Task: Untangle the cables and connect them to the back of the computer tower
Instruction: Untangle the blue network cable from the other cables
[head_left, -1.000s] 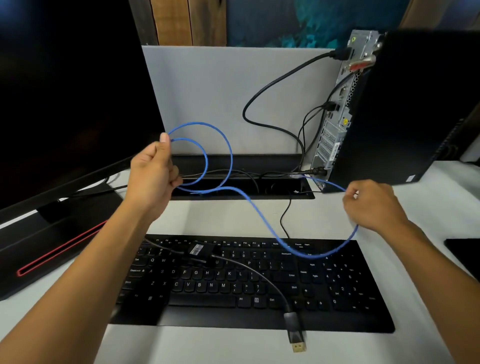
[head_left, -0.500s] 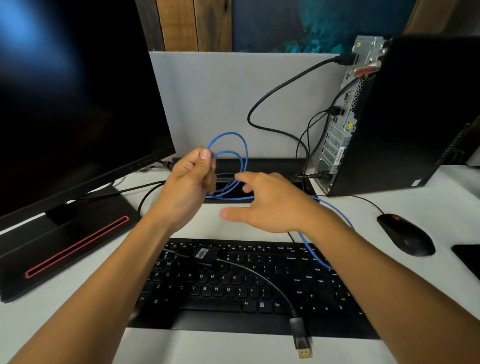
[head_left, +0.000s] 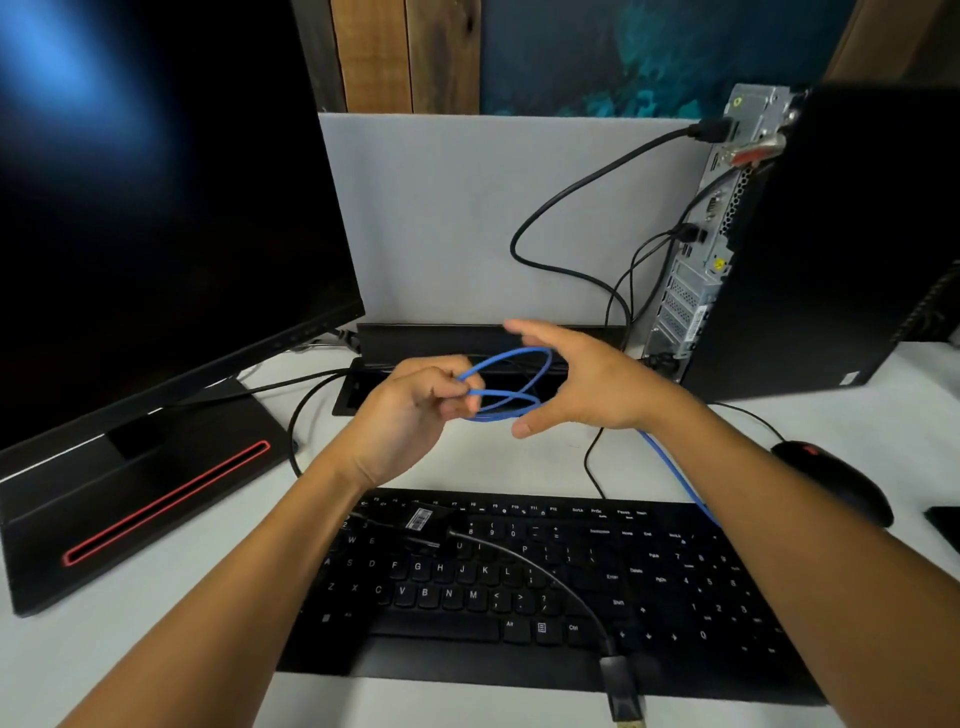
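Note:
My left hand (head_left: 415, 410) pinches a small coil of blue cable (head_left: 511, 382) above the desk's cable slot. My right hand (head_left: 582, 382) sits just right of the coil with fingers spread, its thumb below the loops and its fingers above them. The blue cable runs on under my right wrist toward the keyboard's right end. The black computer tower (head_left: 831, 244) stands at the right, its metal back panel (head_left: 701, 270) facing left with several black cables plugged in. A black adapter cable (head_left: 550, 577) with a gold-tipped plug lies across the keyboard.
A black keyboard (head_left: 519, 597) lies in front of me. A dark monitor (head_left: 156, 208) on a red-striped stand fills the left. A black mouse (head_left: 831, 480) lies at the right. A grey partition (head_left: 467, 218) closes the back of the white desk.
The wide blue loops have shrunk into a small coil held lower and nearer the middle. My right hand let go of the far stretch of cable and came left to the coil.

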